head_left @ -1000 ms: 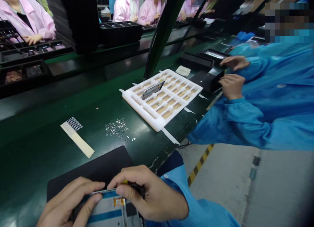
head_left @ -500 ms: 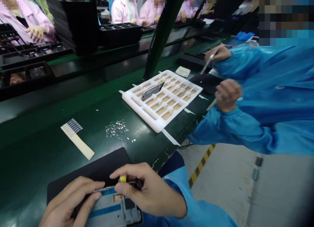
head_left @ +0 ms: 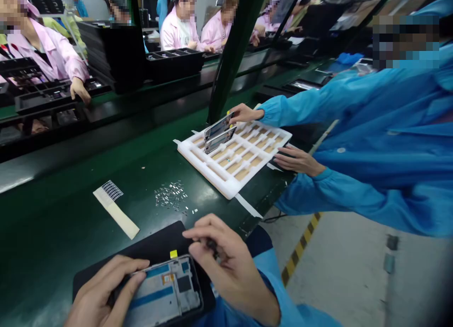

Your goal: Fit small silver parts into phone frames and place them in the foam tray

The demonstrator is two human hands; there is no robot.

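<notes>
Our left hand (head_left: 104,289) pinches the phone frame (head_left: 150,301) by its rim over the black mat (head_left: 155,243), right hand (head_left: 231,265) half-curled beside it, grip on the dark bit (head_left: 213,246) unclear, so we should hold steady and spare the yellow tab (head_left: 173,254).

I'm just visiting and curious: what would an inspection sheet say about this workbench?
Surface: green bench top; black mat at its near edge.
Job's things: phone frame with yellow tab.
Clutter: scattered silver pieces; cream strip.
Hands: left hand grips phone frame; right hand, apart from it, holds a dark object, details unclear.
Cables: dark cable below bench edge.
Surroundings: white foam tray; co-worker's hand; striped floor tape.
</notes>
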